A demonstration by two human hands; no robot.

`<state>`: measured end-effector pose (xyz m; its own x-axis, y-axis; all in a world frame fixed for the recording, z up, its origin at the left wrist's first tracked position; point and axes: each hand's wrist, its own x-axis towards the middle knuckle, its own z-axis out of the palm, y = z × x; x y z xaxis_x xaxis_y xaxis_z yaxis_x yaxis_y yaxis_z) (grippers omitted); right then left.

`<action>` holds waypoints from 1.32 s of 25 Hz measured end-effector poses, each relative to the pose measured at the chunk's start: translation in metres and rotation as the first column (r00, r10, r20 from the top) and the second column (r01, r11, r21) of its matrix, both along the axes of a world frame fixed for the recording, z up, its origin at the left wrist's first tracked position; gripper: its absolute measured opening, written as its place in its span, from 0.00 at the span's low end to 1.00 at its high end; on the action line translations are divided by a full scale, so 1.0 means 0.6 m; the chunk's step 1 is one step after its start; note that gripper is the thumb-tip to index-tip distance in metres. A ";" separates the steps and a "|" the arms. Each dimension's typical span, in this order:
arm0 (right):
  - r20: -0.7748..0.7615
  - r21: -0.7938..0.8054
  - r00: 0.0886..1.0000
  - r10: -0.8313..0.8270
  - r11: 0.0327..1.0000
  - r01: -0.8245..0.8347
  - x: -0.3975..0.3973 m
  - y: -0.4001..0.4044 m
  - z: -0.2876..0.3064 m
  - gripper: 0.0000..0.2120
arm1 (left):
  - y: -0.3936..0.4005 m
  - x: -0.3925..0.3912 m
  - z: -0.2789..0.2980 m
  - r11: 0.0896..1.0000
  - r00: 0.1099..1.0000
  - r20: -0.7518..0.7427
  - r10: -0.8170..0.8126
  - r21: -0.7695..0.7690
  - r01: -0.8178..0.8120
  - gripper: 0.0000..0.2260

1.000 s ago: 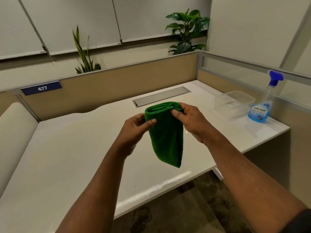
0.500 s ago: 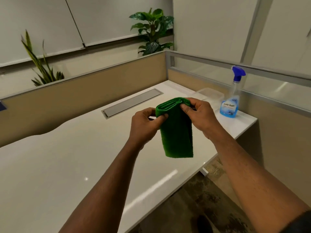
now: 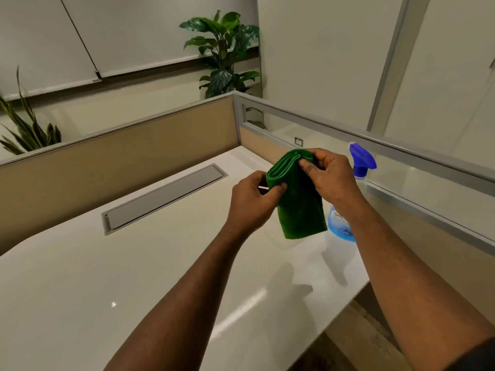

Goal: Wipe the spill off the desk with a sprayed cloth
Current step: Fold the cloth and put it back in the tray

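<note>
cloth (image 3: pixel 298 199) hangs folded, pinched between left hand (image 3: pixel 251 203) and right hand (image 3: pixel 330 175).

desk (image 3: pixel 80 290): white, glossy | on it: spray bottle (image 3: pixel 345 228), far right | inset: grey cable tray (image 3: pixel 163 199)

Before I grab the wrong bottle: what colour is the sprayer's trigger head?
Blue, on the spray bottle in the head view.
</note>
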<state>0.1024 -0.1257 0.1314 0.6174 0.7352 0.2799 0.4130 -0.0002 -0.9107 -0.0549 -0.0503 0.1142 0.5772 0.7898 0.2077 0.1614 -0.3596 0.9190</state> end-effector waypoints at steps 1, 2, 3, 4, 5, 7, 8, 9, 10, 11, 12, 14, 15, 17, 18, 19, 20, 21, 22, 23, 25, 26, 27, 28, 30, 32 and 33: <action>0.006 -0.007 1.000 0.002 1.000 -0.002 0.021 0.017 -0.002 0.12 | 0.011 0.021 -0.002 1.000 1.000 0.010 -0.004 -0.024 0.004 0.11; 0.007 -0.011 1.000 0.008 1.000 -0.008 0.043 0.035 -0.006 0.12 | 0.024 0.043 -0.005 0.998 1.000 0.028 -0.002 -0.063 0.004 0.11; 0.007 -0.007 1.000 0.014 1.000 -0.014 0.060 0.053 -0.012 0.12 | 0.036 0.060 -0.009 0.994 0.998 0.055 0.005 -0.110 0.001 0.11; 0.010 -0.001 1.000 0.017 1.000 -0.017 0.074 0.072 -0.018 0.11 | 0.049 0.073 -0.013 0.987 0.996 0.086 0.018 -0.163 -0.003 0.11; 0.017 -0.008 1.000 0.017 1.000 -0.017 0.088 0.093 -0.027 0.11 | 0.066 0.086 -0.019 0.974 0.993 0.110 0.035 -0.226 -0.010 0.11; 0.047 -0.075 0.999 0.017 0.997 -0.013 0.114 0.143 -0.052 0.11 | 0.109 0.109 -0.040 0.931 0.991 0.116 0.063 -0.365 -0.017 0.10; 0.070 -0.136 0.997 0.020 0.991 -0.010 0.125 0.170 -0.069 0.11 | 0.130 0.119 -0.055 0.903 0.993 0.090 0.079 -0.429 -0.034 0.09; 0.096 -0.202 0.995 0.027 0.979 -0.007 0.133 0.195 -0.089 0.12 | 0.149 0.127 -0.072 0.880 0.994 0.043 0.101 -0.469 -0.070 0.07; 0.115 -0.268 0.993 0.039 0.963 -0.007 0.141 0.218 -0.112 0.12 | 0.167 0.135 -0.093 0.878 0.991 -0.035 0.131 -0.460 -0.133 0.05; 0.127 -0.329 0.990 0.059 0.944 -0.014 0.147 0.237 -0.135 0.13 | 0.184 0.141 -0.115 0.902 0.976 -0.144 0.164 -0.380 -0.208 0.03; 0.135 -0.385 0.987 0.083 0.923 -0.025 0.153 0.252 -0.158 0.12 | 0.198 0.147 -0.135 0.928 0.948 -0.253 0.191 -0.269 -0.259 0.03; 0.140 -0.463 0.984 0.110 0.886 -0.033 0.164 0.269 -0.197 0.11 | 0.211 0.157 -0.165 0.949 0.898 -0.388 0.210 -0.141 -0.283 0.06; 0.136 -0.487 0.985 0.110 0.873 -0.030 0.170 0.275 -0.214 0.10 | 0.215 0.161 -0.177 0.949 0.888 -0.409 0.211 -0.132 -0.286 0.08; 0.136 -0.536 0.985 0.107 0.844 -0.017 0.177 0.285 -0.240 0.10 | 0.218 0.168 -0.192 0.944 0.870 -0.439 0.227 -0.121 -0.307 0.10; 0.141 -0.560 0.984 0.110 0.829 -0.012 0.177 0.289 -0.248 0.10 | 0.218 0.171 -0.198 0.941 0.861 -0.452 0.233 -0.117 -0.316 0.12; 0.147 -0.580 0.983 0.111 0.815 -0.005 0.177 0.294 -0.254 0.10 | 0.219 0.174 -0.205 0.939 0.857 -0.459 0.236 -0.120 -0.323 0.13; 0.158 -0.599 0.981 0.110 0.801 0.007 0.176 0.296 -0.256 0.11 | 0.221 0.176 -0.209 0.935 0.855 -0.460 0.239 -0.128 -0.331 0.14; 0.183 -0.621 0.977 0.112 0.784 0.027 0.176 0.297 -0.254 0.12 | 0.222 0.179 -0.210 0.931 0.855 -0.458 0.243 -0.135 -0.338 0.14; 0.219 -0.646 0.968 0.121 0.762 0.051 0.174 0.294 -0.248 0.14 | 0.223 0.183 -0.210 0.929 0.854 -0.459 0.244 -0.141 -0.342 0.14; 0.263 -0.661 0.956 0.133 0.746 0.078 0.171 0.288 -0.238 0.17 | 0.225 0.186 -0.210 0.927 0.853 -0.461 0.244 -0.147 -0.345 0.14; 0.390 -0.584 0.914 0.107 0.797 0.156 0.157 0.263 -0.213 0.20 | 0.230 0.193 -0.210 0.919 0.858 -0.454 0.240 -0.178 -0.351 0.13; 0.455 -0.465 0.889 0.054 0.865 0.185 0.144 0.243 -0.202 0.19 | 0.231 0.196 -0.210 0.918 0.861 -0.452 0.234 -0.190 -0.349 0.13; 0.501 -0.299 0.866 -0.017 0.935 0.191 0.128 0.217 -0.193 0.17 | 0.232 0.198 -0.211 0.920 0.860 -0.458 0.224 -0.192 -0.342 0.12; 0.526 -0.115 0.846 -0.093 0.977 0.179 0.111 0.188 -0.187 0.14 | 0.232 0.200 -0.212 0.924 0.855 -0.469 0.220 -0.181 -0.337 0.12; 0.559 0.192 0.790 -0.253 0.966 0.174 0.081 0.122 -0.188 0.11 | 0.232 0.200 -0.215 0.932 0.841 -0.490 0.228 -0.141 -0.335 0.12; 0.586 0.353 0.709 -0.392 0.911 0.211 0.067 0.061 -0.208 0.08 | 0.226 0.202 -0.217 0.938 0.826 -0.510 0.241 -0.095 -0.332 0.14; 0.589 0.386 0.678 -0.439 0.890 0.241 0.067 0.037 -0.223 0.09 | 0.222 0.204 -0.218 0.940 0.817 -0.519 0.251 -0.072 -0.335 0.15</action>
